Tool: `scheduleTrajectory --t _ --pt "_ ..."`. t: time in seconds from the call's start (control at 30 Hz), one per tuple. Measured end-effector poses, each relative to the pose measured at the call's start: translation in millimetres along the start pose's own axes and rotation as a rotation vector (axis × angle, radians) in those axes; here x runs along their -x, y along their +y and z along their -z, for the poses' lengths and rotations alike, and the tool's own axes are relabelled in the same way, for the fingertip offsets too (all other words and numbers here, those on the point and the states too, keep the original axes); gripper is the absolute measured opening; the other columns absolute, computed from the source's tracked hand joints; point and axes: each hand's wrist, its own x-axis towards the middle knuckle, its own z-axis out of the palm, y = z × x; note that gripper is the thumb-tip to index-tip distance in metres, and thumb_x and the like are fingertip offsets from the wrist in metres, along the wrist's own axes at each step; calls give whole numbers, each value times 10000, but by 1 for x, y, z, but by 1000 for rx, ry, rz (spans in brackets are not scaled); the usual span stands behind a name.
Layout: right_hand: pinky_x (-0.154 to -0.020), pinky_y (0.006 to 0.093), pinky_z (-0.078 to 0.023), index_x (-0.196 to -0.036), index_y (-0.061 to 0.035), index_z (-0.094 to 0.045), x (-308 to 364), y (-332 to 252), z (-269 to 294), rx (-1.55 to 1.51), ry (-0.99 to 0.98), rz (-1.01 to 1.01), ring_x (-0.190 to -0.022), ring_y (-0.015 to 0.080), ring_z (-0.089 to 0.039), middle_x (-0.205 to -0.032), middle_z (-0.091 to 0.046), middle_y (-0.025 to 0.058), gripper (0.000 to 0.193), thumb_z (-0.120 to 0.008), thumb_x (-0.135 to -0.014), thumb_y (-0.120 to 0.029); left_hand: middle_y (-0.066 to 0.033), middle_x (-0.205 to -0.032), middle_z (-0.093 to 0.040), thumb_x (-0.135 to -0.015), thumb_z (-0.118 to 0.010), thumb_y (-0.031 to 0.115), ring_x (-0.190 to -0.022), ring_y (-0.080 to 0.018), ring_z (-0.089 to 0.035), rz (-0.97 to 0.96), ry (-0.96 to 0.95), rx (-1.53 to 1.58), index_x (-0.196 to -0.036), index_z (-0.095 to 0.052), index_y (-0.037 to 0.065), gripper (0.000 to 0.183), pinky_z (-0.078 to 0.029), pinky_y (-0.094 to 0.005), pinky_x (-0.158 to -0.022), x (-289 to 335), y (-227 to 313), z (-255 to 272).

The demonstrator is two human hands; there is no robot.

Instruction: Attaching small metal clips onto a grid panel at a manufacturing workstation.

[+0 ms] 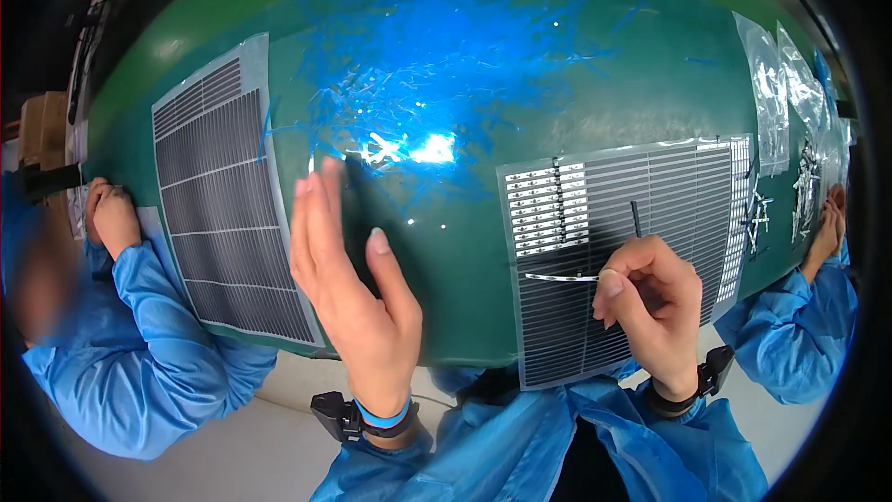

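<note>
My right hand (pixel 655 307) pinches one end of a thin, narrow white strip (pixel 561 277) between thumb and fingers. The strip points left above a clear sheet (pixel 613 302) lined with rows of dark strips. White strips with black marks (pixel 546 214) fill that sheet's upper left corner, and more white pieces run down its right edge. Just above my right fingers, a short dark strip (pixel 636 218) lies crosswise to the rows. My left hand (pixel 358 302) is open, fingers stretched forward, holding nothing, beside the right edge of a second dark-striped sheet (pixel 228 195).
Blue film scraps (pixel 437 56) are strewn over the far middle of the green table (pixel 446 288). Clear plastic bags (pixel 771 98) and loose small strips (pixel 759 214) lie at the right. Co-workers in blue sleeves (pixel 167 344) sit on both sides.
</note>
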Motion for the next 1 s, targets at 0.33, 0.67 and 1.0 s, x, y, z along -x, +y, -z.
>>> scheduleTrajectory --t 0.33,0.67,1.0 --pt "-536 205 -541 -966 39 -633 -3 -1 -3 -61 73 -115 -672 99 -701 -765 -714 67 63 -652 -985 -18 -157 -1182 -617 -877 -694 47 -1084 -324 -594 -197 -59 36 -1157 -767 17 291 -493 -434 -929 16 15 21" --pt "-585 208 -560 -1001 48 -650 -7 0 -8 -69 22 -159 -723 106 -722 -799 -729 72 65 -620 -1002 -9 -74 -1236 -616 -685 -882 223 -1103 -291 -506 -350 -275 -18 -1120 -821 185 441 -420 -382 -947 48 24 -2" --pt "-535 217 -545 -1001 58 -623 -9 1 -12 -14 30 -149 -668 142 -706 -782 -705 105 104 -594 -1024 -39 -75 -1243 -643 -704 -870 223 -1093 -293 -515 -371 -258 0 -1133 -815 170 436 -420 -380 -953 50 20 -5"
